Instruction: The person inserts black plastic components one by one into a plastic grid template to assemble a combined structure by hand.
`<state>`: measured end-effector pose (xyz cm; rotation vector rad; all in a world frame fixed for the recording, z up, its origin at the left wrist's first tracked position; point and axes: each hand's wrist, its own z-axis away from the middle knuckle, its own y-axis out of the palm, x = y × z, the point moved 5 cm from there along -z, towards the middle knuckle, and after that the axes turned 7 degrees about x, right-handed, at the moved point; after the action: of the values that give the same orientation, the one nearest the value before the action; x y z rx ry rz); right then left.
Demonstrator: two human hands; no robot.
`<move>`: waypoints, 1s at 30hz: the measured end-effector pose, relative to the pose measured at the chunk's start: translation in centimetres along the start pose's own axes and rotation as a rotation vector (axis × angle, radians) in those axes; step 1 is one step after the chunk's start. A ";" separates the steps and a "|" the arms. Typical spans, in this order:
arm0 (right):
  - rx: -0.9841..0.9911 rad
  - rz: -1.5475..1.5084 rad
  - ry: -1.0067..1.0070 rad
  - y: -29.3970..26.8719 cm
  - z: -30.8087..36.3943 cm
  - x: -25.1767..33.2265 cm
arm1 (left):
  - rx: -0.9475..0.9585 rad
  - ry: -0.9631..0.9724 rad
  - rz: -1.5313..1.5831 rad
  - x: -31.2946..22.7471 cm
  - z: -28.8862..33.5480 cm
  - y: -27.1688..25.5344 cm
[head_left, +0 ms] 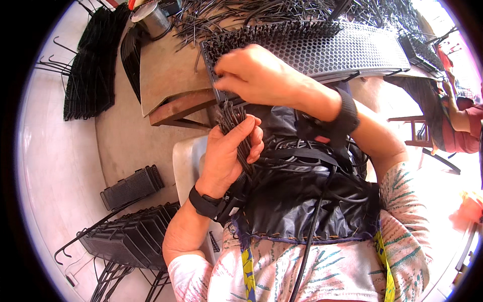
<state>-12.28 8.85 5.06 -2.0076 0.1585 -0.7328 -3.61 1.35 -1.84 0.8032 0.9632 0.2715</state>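
My left hand (232,147) is closed around a bundle of thin dark strands (232,115), thumb laid across them and fingers wrapped from the other side, with the tips fanning out above my grip, just below the near left corner of the perforated tray (370,50). My right hand (259,75) is over the left end of that tray, fingers bent and slightly blurred; I cannot tell whether a strand is pinched between them or whether they are free. The tray rests on the table (173,73) in front of me. Dark upright pieces (294,31) crowd its far edge and its left end, while the holes across the middle and right stand bare. From this I judge that I am part-way through placing strands into the holes, with the left hand serving as the supply and the right one working at the tray. As I see it, the next move calls for a fine pinch on just one strand, lined up with a bare hole beside the filled ones, and for the left hand to keep the bundle near without squeezing so hard that single strands won't slide free. My forearm hides the holes beneath it, so I cannot tell how far the filling reaches there. A loose heap of dark strands (201,22) lies beyond the tray, near a metal can (152,21).
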 end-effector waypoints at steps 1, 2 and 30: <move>0.092 -0.133 0.065 0.0 0.8 0.1 | 0.019 0.005 0.005 0.0 -0.1 0.1; 0.179 -0.275 0.118 0.4 1.3 0.2 | 0.038 0.011 0.006 0.0 -0.2 0.1; -0.241 0.119 0.069 0.1 0.5 -2.5 | -0.135 -0.014 -0.007 0.4 -0.3 -0.8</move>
<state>-13.97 10.20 3.73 -2.1791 0.4205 -0.7360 -3.75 1.14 -2.72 0.6770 0.9243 0.3215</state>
